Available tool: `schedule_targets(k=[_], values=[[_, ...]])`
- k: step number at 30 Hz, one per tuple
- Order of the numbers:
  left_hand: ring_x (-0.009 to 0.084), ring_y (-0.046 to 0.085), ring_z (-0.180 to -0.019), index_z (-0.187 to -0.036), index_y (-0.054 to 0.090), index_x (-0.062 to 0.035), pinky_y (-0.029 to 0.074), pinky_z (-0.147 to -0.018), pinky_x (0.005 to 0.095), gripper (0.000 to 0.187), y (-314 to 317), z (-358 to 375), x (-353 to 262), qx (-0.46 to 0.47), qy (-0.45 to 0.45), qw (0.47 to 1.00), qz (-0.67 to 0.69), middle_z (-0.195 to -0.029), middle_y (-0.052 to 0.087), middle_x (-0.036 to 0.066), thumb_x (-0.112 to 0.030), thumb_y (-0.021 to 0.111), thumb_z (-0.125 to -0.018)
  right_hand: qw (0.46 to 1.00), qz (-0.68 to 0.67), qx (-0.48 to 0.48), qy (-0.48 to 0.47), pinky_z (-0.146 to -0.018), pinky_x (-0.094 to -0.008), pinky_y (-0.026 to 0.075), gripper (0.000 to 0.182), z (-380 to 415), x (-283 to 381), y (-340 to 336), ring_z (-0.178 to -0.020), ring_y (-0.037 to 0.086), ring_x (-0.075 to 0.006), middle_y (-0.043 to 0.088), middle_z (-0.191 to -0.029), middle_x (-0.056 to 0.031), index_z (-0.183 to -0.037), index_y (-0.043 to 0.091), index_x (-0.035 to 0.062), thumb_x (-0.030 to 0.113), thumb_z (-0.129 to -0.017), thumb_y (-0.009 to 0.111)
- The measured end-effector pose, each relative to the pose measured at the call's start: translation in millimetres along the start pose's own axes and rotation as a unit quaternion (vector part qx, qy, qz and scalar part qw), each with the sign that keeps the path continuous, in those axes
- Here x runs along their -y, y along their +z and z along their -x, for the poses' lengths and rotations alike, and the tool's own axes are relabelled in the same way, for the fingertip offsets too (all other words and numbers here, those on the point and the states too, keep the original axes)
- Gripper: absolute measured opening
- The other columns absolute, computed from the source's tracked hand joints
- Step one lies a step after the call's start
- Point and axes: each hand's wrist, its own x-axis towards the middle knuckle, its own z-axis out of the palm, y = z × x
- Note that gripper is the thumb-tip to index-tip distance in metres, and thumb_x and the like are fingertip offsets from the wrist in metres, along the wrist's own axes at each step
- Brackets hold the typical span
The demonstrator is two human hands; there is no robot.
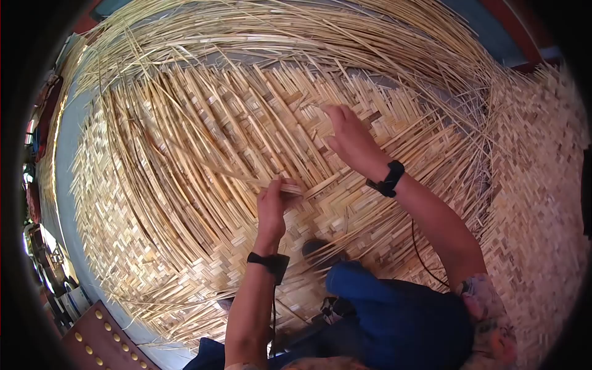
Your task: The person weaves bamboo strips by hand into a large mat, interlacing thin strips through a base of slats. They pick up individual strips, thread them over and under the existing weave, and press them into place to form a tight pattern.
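A large woven mat of split reeds (154, 243) lies beneath both of my hands, with a row of long loose reeds (179, 166) laid across its middle. My left hand (272, 206) is closed round a pale reed strip (231, 176), whose length runs up and to the left above the mat. The strip's short end sticks out to the right of the fingers, slightly blurred. Higher and to the right, my right hand (357, 142) hovers close over the weave. Its thumb and fingers are apart, and I see nothing held between them.
A thick heap of loose reeds (277, 31) lies along the mat's far edge. More woven matting (536, 216) extends at the right. My knee in blue cloth (394, 314) is at the near side. A dark red panel with gold studs (102, 342) stands lower left.
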Motion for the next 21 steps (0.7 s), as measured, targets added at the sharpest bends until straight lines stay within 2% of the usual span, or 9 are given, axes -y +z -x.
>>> schedule_targets(k=[2, 5, 8, 11, 14, 17, 18, 20, 21], values=[[0.0236, 0.07, -0.084, -0.106, 0.066, 0.0035, 0.061, -0.079, 0.0365, 0.044, 6, 8, -12, 0.02, -0.033, 0.999, 0.016, -0.091, 0.07, 0.012, -0.035, 0.045, -0.106, 0.941, -0.234, 0.158, 0.186, -0.089, -0.0395, 0.052, 0.046, 29, -46, 66, -0.102, 0.065, -0.0338, 0.066, -0.111, -0.0172, -0.127, 0.055, 0.0007, 0.012, -0.086, 0.073], [0.0198, 0.069, -0.085, -0.113, 0.065, 0.0041, 0.061, -0.079, 0.0335, 0.047, 14, -2, -13, 0.023, -0.014, 0.999, -0.031, -0.092, 0.069, 0.011, -0.037, 0.044, -0.107, 0.933, -0.237, 0.185, 0.199, -0.087, -0.0371, 0.053, 0.041, 29, -38, 74, -0.095, 0.068, -0.0335, 0.068, -0.109, -0.0173, -0.118, 0.059, -0.0023, 0.015, -0.085, 0.076], [0.0204, 0.069, -0.09, -0.114, 0.065, 0.0035, 0.06, -0.082, 0.0342, 0.052, 17, -34, 0, 0.017, 0.007, 0.998, -0.065, -0.097, 0.069, 0.013, -0.044, 0.043, -0.107, 0.802, -0.447, 0.288, 0.273, -0.094, -0.0363, 0.05, 0.039, 31, -55, 71, -0.106, 0.066, -0.0297, 0.069, -0.11, -0.0133, -0.113, 0.065, -0.0017, 0.018, -0.083, 0.079], [0.0235, 0.066, -0.102, -0.119, 0.063, 0.0037, 0.056, -0.093, 0.0369, 0.066, 30, -47, 11, 0.086, -0.018, 0.989, -0.122, -0.107, 0.067, 0.017, -0.056, 0.037, -0.106, 0.891, -0.349, 0.288, 0.039, -0.097, -0.0378, 0.047, 0.034, 29, -58, 46, -0.111, 0.062, -0.025, 0.07, -0.108, -0.0071, -0.108, 0.071, 0.0045, 0.025, -0.083, 0.081], [0.03, 0.059, -0.122, -0.137, 0.053, 0.0049, 0.042, -0.111, 0.0403, 0.088, 44, -37, 7, 0.147, -0.073, 0.967, -0.195, -0.126, 0.062, 0.023, -0.07, 0.024, -0.102, 0.959, -0.271, 0.074, -0.035, -0.098, -0.0406, 0.045, 0.028, 30, -43, 39, -0.113, 0.059, -0.024, 0.069, -0.107, -0.0063, -0.105, 0.075, 0.0104, 0.026, -0.082, 0.08], [0.0315, 0.057, -0.125, -0.142, 0.049, 0.005, 0.041, -0.112, 0.0415, 0.088, 18, -34, 6, 0.123, 0.028, 0.988, -0.086, -0.13, 0.061, 0.024, -0.069, 0.024, -0.102, 0.996, 0.021, 0.081, 0.006, -0.097, -0.0425, 0.045, 0.021, 48, -31, 7, -0.108, 0.06, -0.0271, 0.067, -0.105, -0.006, -0.1, 0.077, 0.0123, 0.023, -0.081, 0.078], [0.0261, 0.061, -0.121, -0.14, 0.052, 0.0031, 0.047, -0.102, 0.0363, 0.072, 2, -34, 3, 0.065, 0.092, 0.992, -0.054, -0.124, 0.067, 0.019, -0.058, 0.034, -0.107, 0.997, 0.031, 0.053, -0.043, -0.091, -0.0416, 0.048, 0.015, 61, -33, 4, -0.104, 0.06, -0.0293, 0.066, -0.099, -0.0054, -0.097, 0.077, 0.0104, 0.016, -0.085, 0.071], [0.0189, 0.066, -0.105, -0.128, 0.06, 0.0002, 0.052, -0.092, 0.0326, 0.045, -38, -25, -3, -0.109, 0.184, 0.972, -0.1, -0.11, 0.071, 0.013, -0.038, 0.049, -0.107, 1.0, -0.007, -0.012, 0.001, -0.084, -0.0404, 0.05, 0.017, 88, -64, 9, -0.097, 0.062, -0.0286, 0.067, -0.096, -0.0048, -0.104, 0.075, 0.0111, 0.016, -0.09, 0.066], [0.0123, 0.065, -0.089, -0.117, 0.065, -0.0019, 0.054, -0.079, 0.0281, 0.026, -52, -21, -2, -0.191, 0.222, 0.951, -0.099, -0.097, 0.07, 0.007, -0.022, 0.056, -0.104, 0.998, -0.028, -0.042, 0.025, -0.08, -0.0399, 0.051, 0.018, 95, -69, 7, -0.093, 0.063, -0.0283, 0.067, -0.094, -0.0045, -0.108, 0.073, 0.0114, 0.016, -0.093, 0.064]])
